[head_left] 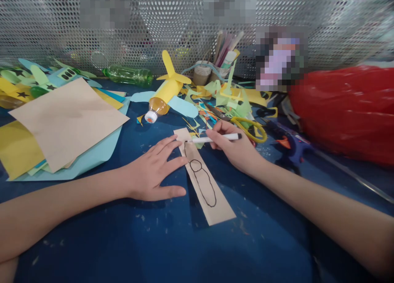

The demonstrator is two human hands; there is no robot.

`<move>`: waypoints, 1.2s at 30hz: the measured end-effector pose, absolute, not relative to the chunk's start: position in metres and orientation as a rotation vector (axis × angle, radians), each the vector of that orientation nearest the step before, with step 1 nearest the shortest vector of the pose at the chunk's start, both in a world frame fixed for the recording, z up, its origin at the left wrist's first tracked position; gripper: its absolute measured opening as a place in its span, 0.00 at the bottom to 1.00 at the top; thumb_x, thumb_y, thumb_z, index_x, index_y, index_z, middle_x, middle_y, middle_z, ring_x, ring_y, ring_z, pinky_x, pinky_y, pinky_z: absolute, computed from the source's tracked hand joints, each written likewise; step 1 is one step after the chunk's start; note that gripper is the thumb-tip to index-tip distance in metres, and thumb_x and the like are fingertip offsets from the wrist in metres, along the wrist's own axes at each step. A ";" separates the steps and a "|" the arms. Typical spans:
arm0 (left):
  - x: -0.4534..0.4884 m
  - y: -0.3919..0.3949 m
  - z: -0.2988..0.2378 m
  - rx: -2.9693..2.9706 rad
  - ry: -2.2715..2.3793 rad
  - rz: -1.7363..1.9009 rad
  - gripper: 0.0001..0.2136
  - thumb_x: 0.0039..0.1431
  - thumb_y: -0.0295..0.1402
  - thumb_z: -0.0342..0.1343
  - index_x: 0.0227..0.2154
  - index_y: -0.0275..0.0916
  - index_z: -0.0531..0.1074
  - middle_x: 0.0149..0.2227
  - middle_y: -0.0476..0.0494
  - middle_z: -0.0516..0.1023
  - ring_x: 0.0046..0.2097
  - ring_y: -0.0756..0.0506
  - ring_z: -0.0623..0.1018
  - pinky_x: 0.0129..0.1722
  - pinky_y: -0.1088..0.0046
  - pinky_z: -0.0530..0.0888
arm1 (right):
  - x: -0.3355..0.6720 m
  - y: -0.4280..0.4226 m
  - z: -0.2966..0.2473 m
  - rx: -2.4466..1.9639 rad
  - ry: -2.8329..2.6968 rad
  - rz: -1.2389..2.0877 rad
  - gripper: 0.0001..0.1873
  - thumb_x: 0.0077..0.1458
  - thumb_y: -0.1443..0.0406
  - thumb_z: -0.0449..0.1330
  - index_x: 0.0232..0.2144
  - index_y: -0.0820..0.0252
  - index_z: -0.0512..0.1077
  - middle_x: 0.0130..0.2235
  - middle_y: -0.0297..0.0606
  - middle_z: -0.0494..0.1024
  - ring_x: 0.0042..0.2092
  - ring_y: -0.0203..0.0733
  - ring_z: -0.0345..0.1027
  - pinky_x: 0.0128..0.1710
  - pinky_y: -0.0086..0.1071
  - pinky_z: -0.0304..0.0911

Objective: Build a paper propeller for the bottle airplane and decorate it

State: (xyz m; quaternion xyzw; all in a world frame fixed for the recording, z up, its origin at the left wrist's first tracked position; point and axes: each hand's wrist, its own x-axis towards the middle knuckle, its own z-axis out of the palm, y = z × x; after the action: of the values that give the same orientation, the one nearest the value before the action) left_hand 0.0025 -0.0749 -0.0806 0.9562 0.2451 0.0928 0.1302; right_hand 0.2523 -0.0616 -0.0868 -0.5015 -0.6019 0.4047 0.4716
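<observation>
A pale strip of paper (220,209) lies slantwise on the blue table. Drawn on it in black are a small circle, a long rounded loop below and a line running up from the circle. My left hand (156,168) rests flat at the strip's left edge, fingers spread, fingertips on the paper. In my right hand (235,145) is a white marker (203,139) with a black end, pinched between thumb and fingers. Its tip meets the upper part of the strip, at the top of the drawn line.
Behind the strip sits a bottle plane (168,90) with a yellow propeller and blue wings. Yellow-handled scissors (249,127) lie among paper scraps (234,98). A glue gun (295,145) and red bag (347,110) are at right, paper sheets (74,119) at left, a green bottle (129,76) behind.
</observation>
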 end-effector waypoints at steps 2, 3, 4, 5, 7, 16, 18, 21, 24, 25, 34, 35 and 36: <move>0.003 -0.075 -0.081 2.782 0.714 0.268 0.33 0.62 0.59 0.41 0.58 0.37 0.64 0.66 0.25 0.53 0.69 0.27 0.48 0.62 0.39 0.57 | 0.252 -0.062 -0.086 -1.227 -1.489 0.989 0.23 0.51 0.48 0.65 0.22 0.55 0.61 0.19 0.26 0.66 0.23 0.33 0.54 0.25 0.32 0.49; 0.003 -0.075 -0.081 2.783 0.718 0.267 0.33 0.62 0.59 0.41 0.58 0.37 0.64 0.66 0.25 0.53 0.69 0.27 0.48 0.61 0.39 0.57 | 0.252 -0.062 -0.085 -1.228 -1.497 0.985 0.23 0.52 0.48 0.64 0.22 0.55 0.61 0.19 0.26 0.66 0.23 0.33 0.55 0.25 0.32 0.49; 0.003 -0.075 -0.081 2.783 0.722 0.264 0.33 0.62 0.59 0.41 0.58 0.38 0.64 0.66 0.26 0.53 0.69 0.28 0.48 0.61 0.39 0.58 | 0.252 -0.063 -0.085 -1.233 -1.509 0.983 0.22 0.52 0.49 0.64 0.22 0.56 0.61 0.19 0.26 0.66 0.23 0.33 0.55 0.25 0.32 0.49; 0.003 -0.076 -0.081 2.782 0.724 0.262 0.33 0.62 0.59 0.41 0.58 0.38 0.64 0.67 0.26 0.52 0.69 0.28 0.47 0.61 0.39 0.58 | 0.252 -0.063 -0.084 -1.239 -1.520 0.980 0.22 0.52 0.49 0.64 0.22 0.56 0.61 0.19 0.27 0.66 0.23 0.33 0.55 0.25 0.32 0.49; 0.003 -0.075 -0.081 2.780 0.724 0.268 0.33 0.62 0.59 0.41 0.58 0.38 0.64 0.67 0.26 0.53 0.69 0.28 0.47 0.62 0.40 0.58 | 0.252 -0.063 -0.083 -1.246 -1.534 0.974 0.22 0.53 0.49 0.64 0.22 0.56 0.61 0.19 0.27 0.67 0.23 0.32 0.55 0.25 0.32 0.49; 0.004 -0.075 -0.078 2.771 0.717 0.246 0.33 0.62 0.59 0.41 0.58 0.37 0.64 0.66 0.25 0.53 0.69 0.27 0.47 0.62 0.38 0.57 | 0.253 -0.060 -0.089 -1.223 -1.472 0.950 0.22 0.52 0.47 0.64 0.23 0.55 0.63 0.20 0.27 0.66 0.23 0.33 0.55 0.25 0.32 0.51; 0.004 -0.075 -0.078 2.770 0.714 0.233 0.34 0.62 0.59 0.40 0.58 0.37 0.65 0.66 0.24 0.53 0.69 0.27 0.47 0.61 0.38 0.56 | 0.254 -0.059 -0.090 -1.220 -1.478 0.957 0.22 0.52 0.48 0.64 0.23 0.55 0.62 0.20 0.27 0.66 0.23 0.33 0.55 0.25 0.32 0.50; 0.004 -0.075 -0.079 2.763 0.717 0.233 0.33 0.62 0.59 0.41 0.58 0.37 0.64 0.67 0.25 0.52 0.69 0.27 0.47 0.62 0.37 0.56 | 0.254 -0.059 -0.089 -1.209 -1.486 0.970 0.22 0.52 0.48 0.64 0.23 0.55 0.62 0.19 0.26 0.66 0.23 0.33 0.55 0.25 0.32 0.50; 0.003 -0.075 -0.080 2.761 0.726 0.250 0.33 0.62 0.59 0.42 0.58 0.38 0.64 0.67 0.27 0.52 0.69 0.27 0.47 0.62 0.38 0.56 | 0.253 -0.060 -0.087 -1.210 -1.488 0.982 0.22 0.52 0.49 0.65 0.23 0.55 0.62 0.20 0.26 0.66 0.23 0.33 0.55 0.26 0.32 0.50; 0.003 -0.075 -0.081 2.763 0.726 0.254 0.33 0.62 0.59 0.42 0.58 0.39 0.64 0.67 0.27 0.53 0.69 0.28 0.47 0.62 0.38 0.56 | 0.253 -0.060 -0.087 -1.214 -1.493 0.985 0.21 0.52 0.49 0.65 0.23 0.55 0.62 0.20 0.26 0.67 0.24 0.33 0.56 0.26 0.32 0.50; 0.004 -0.075 -0.078 2.777 0.710 0.218 0.34 0.62 0.59 0.40 0.58 0.36 0.64 0.66 0.23 0.52 0.69 0.27 0.46 0.61 0.37 0.56 | 0.254 -0.059 -0.090 -1.218 -1.452 0.973 0.21 0.52 0.49 0.64 0.24 0.55 0.63 0.20 0.27 0.66 0.24 0.33 0.56 0.26 0.32 0.51; 0.004 -0.075 -0.078 2.777 0.709 0.220 0.34 0.62 0.59 0.40 0.58 0.36 0.64 0.66 0.23 0.52 0.69 0.27 0.46 0.61 0.37 0.56 | 0.254 -0.059 -0.090 -1.214 -1.449 0.976 0.20 0.52 0.50 0.64 0.24 0.55 0.63 0.20 0.27 0.66 0.23 0.33 0.56 0.25 0.32 0.51; 0.004 -0.075 -0.078 2.777 0.710 0.222 0.34 0.62 0.59 0.40 0.59 0.36 0.64 0.66 0.23 0.52 0.69 0.27 0.46 0.61 0.37 0.56 | 0.253 -0.059 -0.090 -1.212 -1.450 0.978 0.20 0.52 0.50 0.65 0.24 0.55 0.63 0.20 0.27 0.66 0.24 0.33 0.56 0.25 0.32 0.51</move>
State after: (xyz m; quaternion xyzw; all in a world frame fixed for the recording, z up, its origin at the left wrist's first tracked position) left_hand 0.0039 -0.0750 -0.0777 0.9574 0.2447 0.0767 0.1328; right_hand 0.2534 -0.0593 -0.0899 -0.4979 -0.5956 0.4019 0.4855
